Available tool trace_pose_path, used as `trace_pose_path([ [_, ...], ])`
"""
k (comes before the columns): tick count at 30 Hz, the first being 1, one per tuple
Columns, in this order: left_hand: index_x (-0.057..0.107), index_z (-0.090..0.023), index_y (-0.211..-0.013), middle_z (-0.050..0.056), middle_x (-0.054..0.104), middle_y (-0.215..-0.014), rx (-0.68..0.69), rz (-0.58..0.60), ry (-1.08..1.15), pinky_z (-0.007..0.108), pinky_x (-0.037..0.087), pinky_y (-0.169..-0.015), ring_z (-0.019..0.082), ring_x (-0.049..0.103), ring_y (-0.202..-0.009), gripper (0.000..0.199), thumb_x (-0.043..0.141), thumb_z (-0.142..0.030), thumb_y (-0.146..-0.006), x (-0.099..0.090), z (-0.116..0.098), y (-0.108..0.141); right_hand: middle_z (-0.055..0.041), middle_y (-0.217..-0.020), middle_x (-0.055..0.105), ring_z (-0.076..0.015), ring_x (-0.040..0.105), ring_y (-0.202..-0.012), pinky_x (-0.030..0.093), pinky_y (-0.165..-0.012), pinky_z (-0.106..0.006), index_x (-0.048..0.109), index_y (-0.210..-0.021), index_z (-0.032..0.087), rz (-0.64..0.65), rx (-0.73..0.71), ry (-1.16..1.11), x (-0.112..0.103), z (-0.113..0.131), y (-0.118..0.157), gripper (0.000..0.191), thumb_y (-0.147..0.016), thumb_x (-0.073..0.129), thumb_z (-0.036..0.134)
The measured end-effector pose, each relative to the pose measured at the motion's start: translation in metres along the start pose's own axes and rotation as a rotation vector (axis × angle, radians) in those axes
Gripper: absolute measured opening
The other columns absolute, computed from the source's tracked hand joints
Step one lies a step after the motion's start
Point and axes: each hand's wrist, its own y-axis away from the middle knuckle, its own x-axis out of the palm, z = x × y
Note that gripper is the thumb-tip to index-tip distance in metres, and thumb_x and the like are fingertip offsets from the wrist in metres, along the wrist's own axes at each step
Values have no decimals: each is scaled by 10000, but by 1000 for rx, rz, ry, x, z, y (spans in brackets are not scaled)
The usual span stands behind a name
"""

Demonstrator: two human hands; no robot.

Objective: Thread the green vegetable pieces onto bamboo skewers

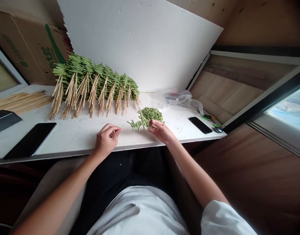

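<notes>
My left hand (107, 138) is closed in a pinch above the front of the white table, at the bare end of a thin bamboo skewer that barely shows. Along the skewer, between my hands, sits a row of short cut green bean pieces (138, 124), set crosswise. At the row's other end my right hand (160, 131) pinches with thumb and fingers at a green bean piece; its fingertips partly hide it. Just behind my right hand lies a pile of loose cut green beans (152, 114).
Finished green bean skewers (96, 81) are stacked at the back left, sticks forward. Bare bamboo skewers (24, 100) lie far left. A large black phone (31, 140), a smaller phone (200, 125), a clear plastic bag (186, 99) and a cardboard box (33, 49) are around the table (73, 140).
</notes>
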Motion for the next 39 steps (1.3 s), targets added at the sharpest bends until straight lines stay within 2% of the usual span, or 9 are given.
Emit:
trace_pose_path([
  [11, 778, -175, -949, 44, 729, -899, 9, 15, -13, 267, 471, -621, 118, 552, -613, 137, 681, -235, -1026, 0, -1, 1, -6, -928, 825, -139, 728, -841, 593, -850, -270, 840, -874, 241, -73, -13, -5, 7, -1, 1, 345, -670, 1016, 456],
  [21, 773, -173, -937, 40, 722, -892, 19, -3, -18, 267, 466, -613, 112, 526, -594, 118, 690, -208, -1014, 0, -1, 1, -27, -950, 834, -180, 758, -937, 597, -842, -292, 848, -882, 249, -113, -43, 40, 7, -3, 2, 400, -617, 1030, 488],
  [28, 778, -175, -941, 45, 729, -899, 6, 0, -23, 271, 473, -612, 118, 552, -607, 134, 682, -225, -1021, 1, 0, 2, -29, -914, 828, -182, 766, -919, 603, -816, -293, 849, -852, 239, -144, -79, 75, 6, -6, 1, 385, -610, 1026, 480],
  [39, 775, -180, -948, 56, 729, -908, 1, 11, -31, 278, 478, -620, 126, 549, -620, 163, 660, -249, -1039, 2, 3, 5, -50, -952, 830, -225, 764, -999, 640, -837, -325, 848, -811, 230, -233, -164, 135, 18, -14, 6, 364, -605, 1016, 479],
])
